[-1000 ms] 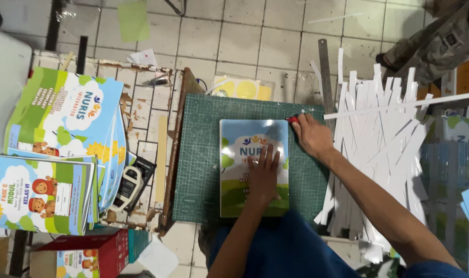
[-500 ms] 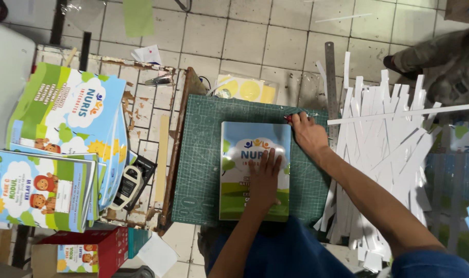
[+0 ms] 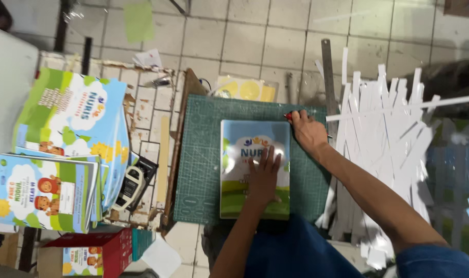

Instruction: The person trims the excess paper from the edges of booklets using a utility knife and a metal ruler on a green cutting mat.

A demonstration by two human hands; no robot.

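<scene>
A glossy blue-and-green book (image 3: 244,159) lies on a green cutting mat (image 3: 201,170) on the tiled floor. My left hand (image 3: 264,177) presses flat on the book's cover, fingers spread. My right hand (image 3: 307,131) sits at the book's top right corner, closed around a small red-tipped cutter (image 3: 288,116) whose tip touches the mat there.
A heap of white paper strips (image 3: 389,149) lies right of the mat, with a metal ruler (image 3: 327,67) at its left edge. Stacks of similar books (image 3: 59,154) sit to the left, next to a tape dispenser (image 3: 129,186) and a wooden slat (image 3: 164,154). A red box (image 3: 98,252) is bottom left.
My right hand has stayed at the book's top right corner and my left hand keeps pressing the cover. The view has drifted slightly.
</scene>
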